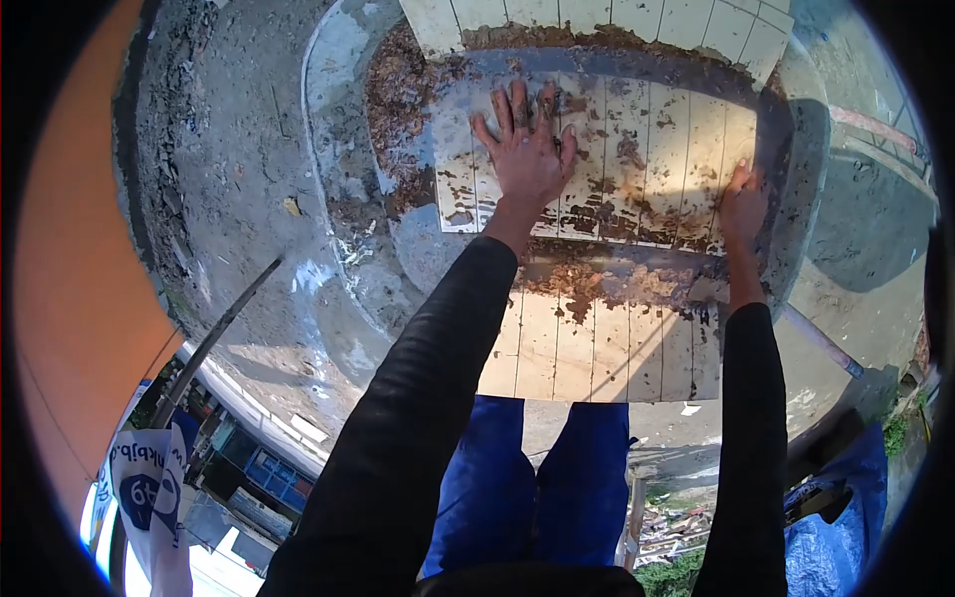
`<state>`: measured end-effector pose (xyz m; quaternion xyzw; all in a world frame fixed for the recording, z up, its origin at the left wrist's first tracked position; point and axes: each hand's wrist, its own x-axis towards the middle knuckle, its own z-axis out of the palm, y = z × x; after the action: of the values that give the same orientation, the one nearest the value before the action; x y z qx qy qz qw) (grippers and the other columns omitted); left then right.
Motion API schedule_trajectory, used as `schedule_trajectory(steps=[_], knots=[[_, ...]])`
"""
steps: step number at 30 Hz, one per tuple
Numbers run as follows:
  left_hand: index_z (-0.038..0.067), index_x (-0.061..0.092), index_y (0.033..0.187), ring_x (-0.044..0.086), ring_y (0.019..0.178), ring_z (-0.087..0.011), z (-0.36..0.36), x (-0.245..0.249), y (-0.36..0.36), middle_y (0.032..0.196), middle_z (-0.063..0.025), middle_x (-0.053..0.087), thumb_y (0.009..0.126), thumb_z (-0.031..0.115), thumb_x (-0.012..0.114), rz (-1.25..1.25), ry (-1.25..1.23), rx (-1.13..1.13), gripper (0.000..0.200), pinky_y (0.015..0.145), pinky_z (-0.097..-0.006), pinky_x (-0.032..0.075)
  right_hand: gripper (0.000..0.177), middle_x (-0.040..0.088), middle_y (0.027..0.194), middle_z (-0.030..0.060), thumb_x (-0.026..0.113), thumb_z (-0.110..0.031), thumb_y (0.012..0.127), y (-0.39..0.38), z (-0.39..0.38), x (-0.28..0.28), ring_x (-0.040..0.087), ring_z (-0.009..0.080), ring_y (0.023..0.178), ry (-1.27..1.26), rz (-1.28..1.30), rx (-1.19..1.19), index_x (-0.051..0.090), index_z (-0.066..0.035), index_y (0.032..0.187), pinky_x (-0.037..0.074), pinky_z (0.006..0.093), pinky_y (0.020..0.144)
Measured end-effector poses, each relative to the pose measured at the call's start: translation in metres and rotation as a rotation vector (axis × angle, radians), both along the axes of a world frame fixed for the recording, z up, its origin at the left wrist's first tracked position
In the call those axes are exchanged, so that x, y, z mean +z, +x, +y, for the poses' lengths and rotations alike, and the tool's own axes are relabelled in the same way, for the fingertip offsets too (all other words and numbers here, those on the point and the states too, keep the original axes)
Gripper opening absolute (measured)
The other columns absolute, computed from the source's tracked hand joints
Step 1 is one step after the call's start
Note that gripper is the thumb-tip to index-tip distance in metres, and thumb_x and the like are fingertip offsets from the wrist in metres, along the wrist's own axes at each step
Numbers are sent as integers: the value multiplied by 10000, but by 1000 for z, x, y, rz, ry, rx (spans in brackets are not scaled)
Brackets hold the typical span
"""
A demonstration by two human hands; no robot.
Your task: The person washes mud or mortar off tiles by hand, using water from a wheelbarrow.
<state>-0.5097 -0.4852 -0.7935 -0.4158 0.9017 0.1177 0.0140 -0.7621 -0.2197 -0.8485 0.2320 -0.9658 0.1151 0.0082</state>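
Nearest the camera, a pair of blue trousers stands against a cream grooved rectangular panel, whose near edge lies just in front of the legs. Two black sleeves extend forward on either side, outside the line of the legs; this spacing probably gives a balanced reach.

Beyond a strip of flaky brown residue lies the principal item: a cream, stained, rectangular panel with parallel grooves, flat on a grey, round-cornered counter, between the near panel and a third one. The hands are well apart on it. The right hand bears on the right edge, a position suited to locating that side; whether its fingers hook underneath is hidden. The left hand lies palm down, fingers spread, left of centre, clasping nothing; the spread presumably distributes pressure and steadies the surface.

Condition of the middle panel: straight grooves, chipped-looking brown patches concentrated along the near edge and right half, cleaner cream toward the far right. Sunlight covers part of the right side.

Farthest out, a cream grooved panel overlaps the brown-crusted far area.
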Motion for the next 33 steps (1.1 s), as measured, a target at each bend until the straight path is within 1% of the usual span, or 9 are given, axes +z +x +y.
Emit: schedule_trajectory(steps=[6, 8, 10, 13, 17, 20, 22, 24, 33], knots=[[84, 360, 1553, 101, 1522, -453, -45, 9, 84, 1632, -248, 228, 999, 555, 399, -192, 26, 200, 728, 1133, -725, 71, 594, 595, 1117, 334, 479, -476, 1026, 39, -10, 66, 582, 526, 1038, 3, -231, -61, 561, 73, 1239, 454, 579, 919], [31, 506, 1439, 352, 1423, -448, -50, 24, 101, 1533, -301, 379, 1001, 478, 469, 88, -111, 264, 628, 1109, -644, 254, 594, 593, 1114, 341, 490, -481, 1022, 46, 3, 54, 583, 529, 1026, -8, -236, -102, 560, 80, 1205, 460, 580, 899], [4, 597, 1311, 556, 1210, -448, -54, 34, 117, 1346, -328, 539, 993, 416, 524, 181, 125, 368, 525, 1019, -533, 417, 596, 591, 1112, 347, 500, -486, 1018, 47, 10, 45, 585, 531, 1014, -24, -236, -145, 560, 87, 1171, 465, 580, 879], [-24, 589, 1284, 616, 1052, -466, -49, 20, 149, 1170, -324, 616, 990, 434, 540, 161, 304, 407, 547, 882, -490, 491, 600, 624, 1030, 348, 515, -490, 1015, 43, 3, 52, 609, 557, 904, 29, -439, -303, 554, 69, 1229, 486, 570, 832], [-44, 589, 1257, 598, 1018, -483, -36, 15, 154, 1125, -330, 605, 923, 570, 612, 30, 563, 580, 699, 841, -516, 469, 684, 650, 1008, 348, 515, -518, 1007, 25, 30, 32, 626, 553, 920, 118, -393, -73, 508, 75, 1348, 484, 561, 853], [-81, 580, 1251, 589, 1032, -486, -34, 8, 152, 1163, -329, 590, 891, 644, 616, 87, 476, 558, 810, 876, -514, 460, 966, 640, 1054, 387, 506, -809, 867, 18, 32, 32, 610, 522, 1064, -83, -324, -113, 638, 119, 1103, 464, 531, 905], [-128, 552, 1261, 576, 1077, -469, -39, -5, 155, 1201, -330, 578, 856, 721, 599, 79, 546, 643, 941, 920, -508, 446, 1033, 648, 1115, 372, 482, -858, 834, 8, 29, 37, 601, 500, 1138, 27, -564, -316, 652, 99, 1185, 450, 518, 967], [-196, 503, 1284, 556, 1157, -435, -45, -17, 155, 1251, -334, 564, 808, 825, 563, 29, 750, 816, 1129, 984, -498, 425, 1042, 645, 1135, 369, 467, -867, 832, 3, 24, 43, 591, 504, 1159, 94, -590, -324, 647, 84, 1219, 447, 512, 979], [-160, 533, 1259, 580, 1033, -334, -59, 2, 149, 1134, -247, 600, 819, 829, 542, -14, 906, 773, 1082, 940, -437, 458, 999, 649, 1133, 370, 448, -853, 846, 8, 40, 61, 600, 521, 1142, 177, -629, -178, 657, 37, 1249, 450, 507, 1019]])
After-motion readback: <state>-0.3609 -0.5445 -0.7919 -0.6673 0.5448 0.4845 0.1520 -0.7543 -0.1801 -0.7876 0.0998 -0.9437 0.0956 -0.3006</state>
